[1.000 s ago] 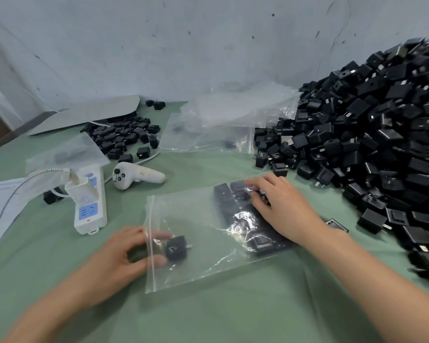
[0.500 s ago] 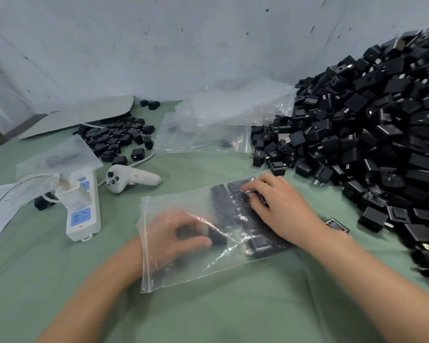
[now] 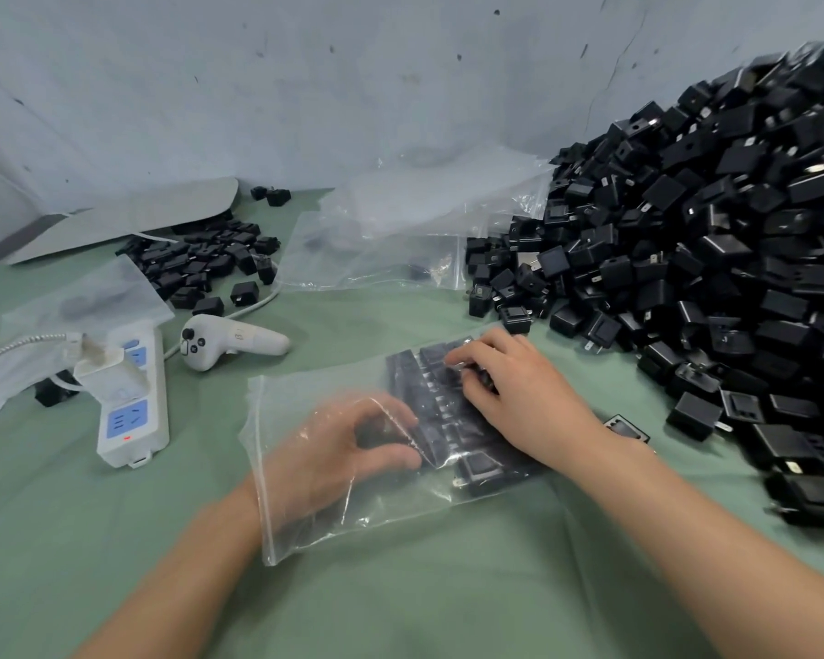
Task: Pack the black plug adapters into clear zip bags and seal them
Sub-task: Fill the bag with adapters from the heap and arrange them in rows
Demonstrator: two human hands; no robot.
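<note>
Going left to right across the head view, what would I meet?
Power strip, white controller, left hand holding a plug adapter inside the clear zip bag, right hand, big adapter pile.

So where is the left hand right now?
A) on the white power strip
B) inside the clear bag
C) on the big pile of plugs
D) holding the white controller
B: the left hand shows through the plastic of the clear zip bag, its wrist at the open mouth, pinching what looks like a black adapter.
</note>
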